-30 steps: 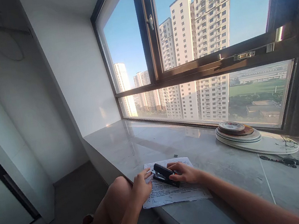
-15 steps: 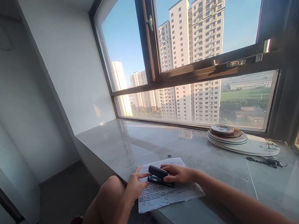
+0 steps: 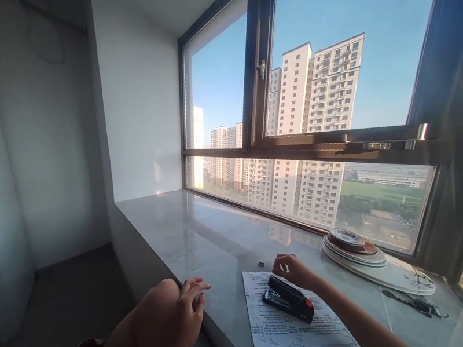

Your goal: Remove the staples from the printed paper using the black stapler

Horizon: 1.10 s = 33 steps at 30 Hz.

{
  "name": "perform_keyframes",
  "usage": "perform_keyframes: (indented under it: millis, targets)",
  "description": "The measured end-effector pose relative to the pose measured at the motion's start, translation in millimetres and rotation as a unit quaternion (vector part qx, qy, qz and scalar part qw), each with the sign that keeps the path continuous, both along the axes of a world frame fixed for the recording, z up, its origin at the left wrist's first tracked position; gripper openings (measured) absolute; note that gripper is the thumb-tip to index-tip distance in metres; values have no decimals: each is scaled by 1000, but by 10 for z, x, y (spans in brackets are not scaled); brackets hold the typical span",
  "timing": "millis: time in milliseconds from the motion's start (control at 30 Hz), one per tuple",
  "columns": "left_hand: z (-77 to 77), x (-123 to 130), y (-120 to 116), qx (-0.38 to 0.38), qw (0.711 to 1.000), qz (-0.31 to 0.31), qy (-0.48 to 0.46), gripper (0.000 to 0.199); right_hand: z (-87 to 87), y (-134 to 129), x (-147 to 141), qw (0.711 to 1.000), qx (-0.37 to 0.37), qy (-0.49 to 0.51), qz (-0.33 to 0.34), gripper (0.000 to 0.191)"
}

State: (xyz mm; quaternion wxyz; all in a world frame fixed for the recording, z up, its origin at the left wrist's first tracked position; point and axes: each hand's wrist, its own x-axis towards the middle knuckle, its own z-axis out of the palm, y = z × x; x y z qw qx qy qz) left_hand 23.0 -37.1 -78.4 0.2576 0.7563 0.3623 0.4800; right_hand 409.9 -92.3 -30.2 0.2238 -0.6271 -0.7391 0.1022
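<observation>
A black stapler with a red spot at its rear lies at a slant on printed paper sheets. Just beyond it hovers my right hand, fingers loosely bent with bright gaps between them; I see nothing held in it. Left of that hand, a small dark piece, like a short strip of staples, sits on the ledge. My left hand is at the ledge's front edge beside my knee, empty, its fingers stretched out and apart.
On the grey ledge at right stands a stack of plates on a white oval board. Dark scissors or a similar tool lie in front of it. A large window rises behind. Tiny bits lie farther left.
My right hand has let go of the stapler and moved up past it. My left hand has drawn away left from the paper and stapler. The view has tilted and turned.
</observation>
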Motion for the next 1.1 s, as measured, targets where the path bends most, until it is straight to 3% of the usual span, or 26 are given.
perform_keyframes:
  millis: [67,200,333,467,633,700,800,967,1100]
  targets:
    - [2,3,-26,2,1000,10,-7,30,-151,168,-86,998,57,5,23,51]
    - [16,62,-74,-2,999,28,-27,29,-319,445,-224,994,-35,-29,96,64]
    - [12,71,-57,-22,994,57,-89,28,-281,671,-572,993,-64,-56,82,62]
    - [13,-6,-4,-46,985,77,-146,25,-191,875,-1194,990,-62,-74,106,58]
    - [20,-132,43,-148,969,58,-191,29,-156,1035,-1717,991,-57,-56,106,56]
    - [25,-148,51,-172,965,49,-191,31,-178,1050,-1734,993,-48,-46,97,65]
    - [44,-136,35,-151,972,52,-170,29,-254,1011,-1589,996,-28,-35,71,75]
    - [104,-112,-112,-81,990,86,-71,26,-382,871,-1224,999,15,6,52,65]
    - [176,-92,-268,-151,988,21,28,38,-249,734,-1134,989,98,111,7,51]
